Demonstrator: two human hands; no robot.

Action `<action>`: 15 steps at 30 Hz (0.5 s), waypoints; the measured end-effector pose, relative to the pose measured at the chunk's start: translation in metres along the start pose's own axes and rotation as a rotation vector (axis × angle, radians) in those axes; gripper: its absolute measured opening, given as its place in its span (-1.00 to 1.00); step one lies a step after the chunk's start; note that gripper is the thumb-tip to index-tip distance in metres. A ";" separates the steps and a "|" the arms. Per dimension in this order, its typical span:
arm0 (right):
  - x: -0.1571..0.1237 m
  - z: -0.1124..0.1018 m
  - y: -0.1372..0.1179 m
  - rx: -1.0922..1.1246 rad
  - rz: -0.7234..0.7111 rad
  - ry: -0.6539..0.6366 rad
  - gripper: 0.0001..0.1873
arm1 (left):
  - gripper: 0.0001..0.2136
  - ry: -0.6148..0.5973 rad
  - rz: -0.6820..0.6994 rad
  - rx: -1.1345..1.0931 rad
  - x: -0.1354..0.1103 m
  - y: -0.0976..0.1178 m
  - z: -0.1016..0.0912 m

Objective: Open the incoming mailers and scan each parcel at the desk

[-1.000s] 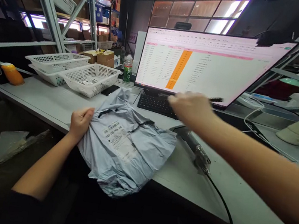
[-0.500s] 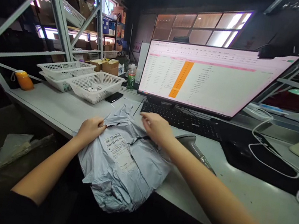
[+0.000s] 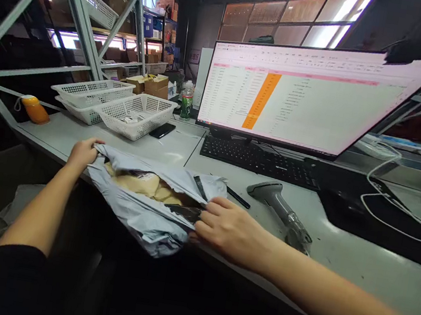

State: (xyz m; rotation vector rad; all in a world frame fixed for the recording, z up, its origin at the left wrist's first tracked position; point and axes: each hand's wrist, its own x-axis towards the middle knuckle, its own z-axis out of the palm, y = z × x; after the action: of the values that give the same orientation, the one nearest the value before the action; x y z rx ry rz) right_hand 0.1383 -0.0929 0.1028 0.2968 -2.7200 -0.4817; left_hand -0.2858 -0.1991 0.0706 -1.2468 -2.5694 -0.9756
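Observation:
A grey plastic mailer bag (image 3: 145, 216) lies at the near edge of the white desk (image 3: 339, 252), pulled open so that pale yellow contents (image 3: 138, 183) show inside. My left hand (image 3: 83, 152) is closed on the bag's left end. My right hand (image 3: 225, 229) grips the bag's right end by the opening, fingers curled over the edge. A black pen (image 3: 238, 198) lies just beyond my right hand, and a grey barcode scanner (image 3: 280, 211) rests on the desk to its right.
A monitor (image 3: 308, 96) with a spreadsheet and a black keyboard (image 3: 260, 161) stand behind. White mesh baskets (image 3: 133, 113), a phone (image 3: 162, 130), a green bottle (image 3: 186, 101) and an orange object (image 3: 34, 109) sit at the left. Metal shelving rises at the far left; white cables trail at the right.
My right hand came back from the monitor to the bag. Both hands pulled the bag's ends apart, opening it so the yellow contents show; the label side is now out of sight.

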 end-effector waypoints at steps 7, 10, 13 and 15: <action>0.000 -0.002 0.004 -0.054 0.215 0.015 -0.61 | -0.76 -0.180 0.047 -0.252 -0.004 0.025 0.024; 0.029 -0.001 0.004 0.140 0.266 -0.038 -0.68 | -0.77 -0.238 0.012 -0.441 -0.005 0.057 0.041; 0.051 0.005 0.014 0.293 0.501 -0.199 -0.58 | -0.57 -0.192 -0.062 -0.598 -0.005 0.080 0.045; 0.059 0.011 0.027 0.303 0.689 -0.216 -0.44 | -0.49 -0.167 -0.135 -0.830 -0.007 0.093 0.038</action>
State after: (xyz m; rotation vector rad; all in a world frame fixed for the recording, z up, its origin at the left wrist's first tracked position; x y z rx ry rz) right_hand 0.0764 -0.0805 0.1209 -0.6405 -2.8533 0.1000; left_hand -0.2062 -0.1390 0.0840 -1.3399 -2.4412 -2.1912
